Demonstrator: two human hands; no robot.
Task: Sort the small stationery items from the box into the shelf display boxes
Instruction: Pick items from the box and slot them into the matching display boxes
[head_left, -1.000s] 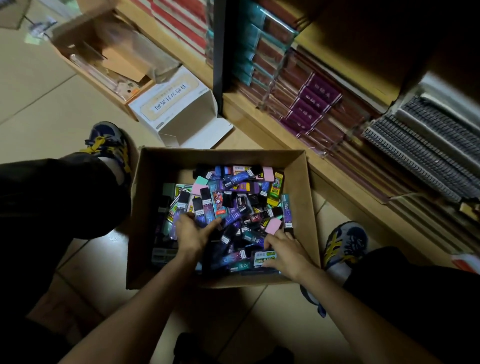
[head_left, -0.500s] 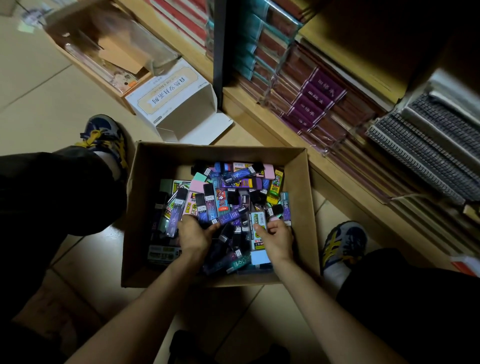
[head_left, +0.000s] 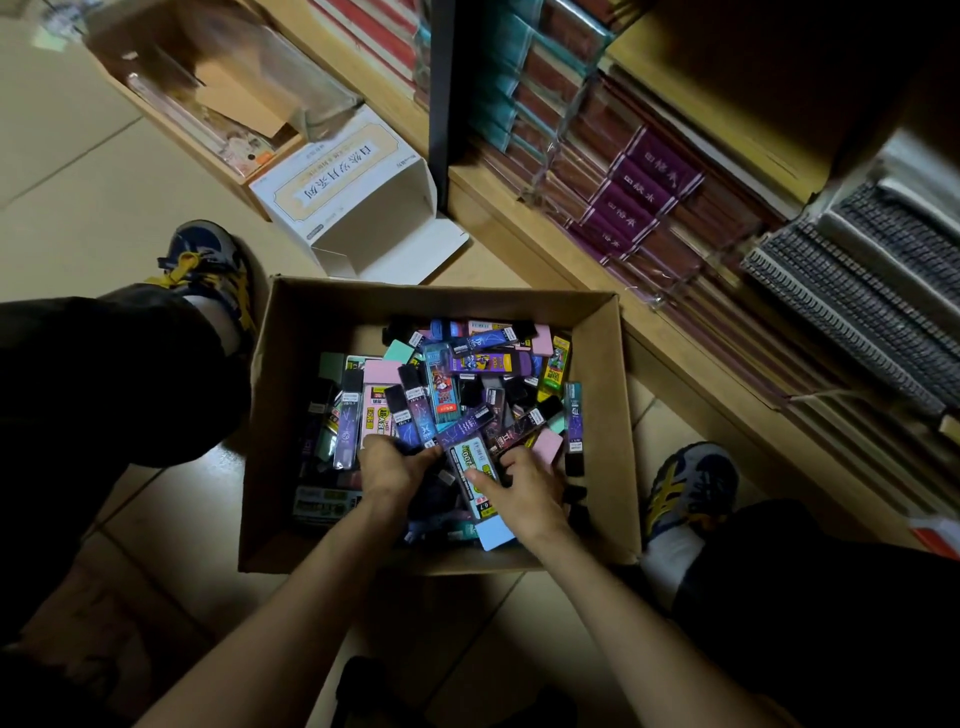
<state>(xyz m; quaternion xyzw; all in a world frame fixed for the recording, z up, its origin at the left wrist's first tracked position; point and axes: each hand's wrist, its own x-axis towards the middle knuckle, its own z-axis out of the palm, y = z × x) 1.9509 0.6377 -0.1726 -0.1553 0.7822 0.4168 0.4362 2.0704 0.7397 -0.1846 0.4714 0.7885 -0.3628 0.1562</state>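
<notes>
Packets (head_left: 457, 384) fill the box (head_left: 605, 426), heaped toward its near edge. They look light, stiff and slick, so pinch across the long sides. Right hand (head_left: 527, 491) thumb-pinches a green-labelled packet (head_left: 470, 460); left hand (head_left: 389, 467) has fingers curled into the pile, can't tell what it holds.

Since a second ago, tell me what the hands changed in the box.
The right hand slid toward the left hand and took a green-labelled pack in its grip, baring a light blue piece. The left hand stays dug into the purple packs; the cardboard box stayed put.
</notes>
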